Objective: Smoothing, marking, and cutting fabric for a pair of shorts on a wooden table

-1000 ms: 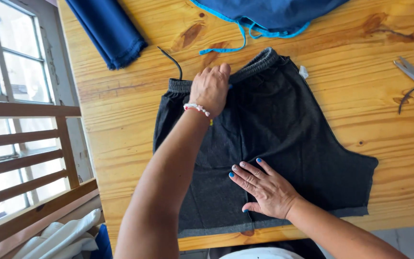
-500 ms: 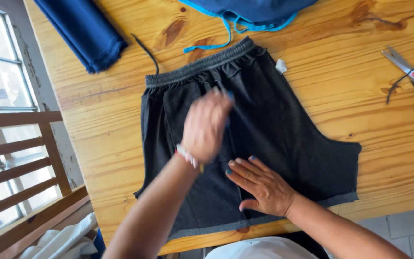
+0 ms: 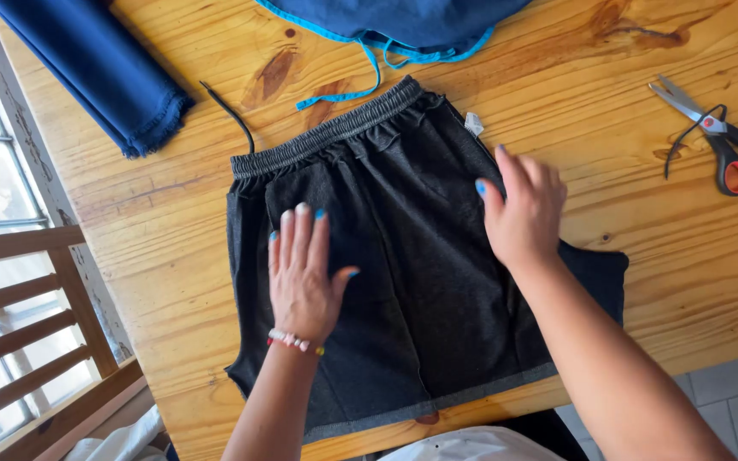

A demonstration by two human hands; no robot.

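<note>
Dark grey shorts [image 3: 412,222] with an elastic waistband lie flat on the wooden table [image 3: 164,230], waistband away from me. My left hand [image 3: 305,273] rests palm down on the left half of the shorts, fingers spread, a beaded bracelet at the wrist. My right hand [image 3: 523,209] presses flat on the right side of the shorts near the hip, fingers apart. Neither hand holds anything.
A folded navy cloth [image 3: 100,64] lies at the far left. A blue garment with light blue trim and cord [image 3: 403,26] is beyond the shorts. Red-handled scissors [image 3: 719,137] sit at the right. A black cord [image 3: 232,115] trails from the waistband. A wooden railing [image 3: 27,324] stands left of the table.
My left hand slid down from the waistband to the left half of the shorts. My right hand moved from the lower middle up to the right side.
</note>
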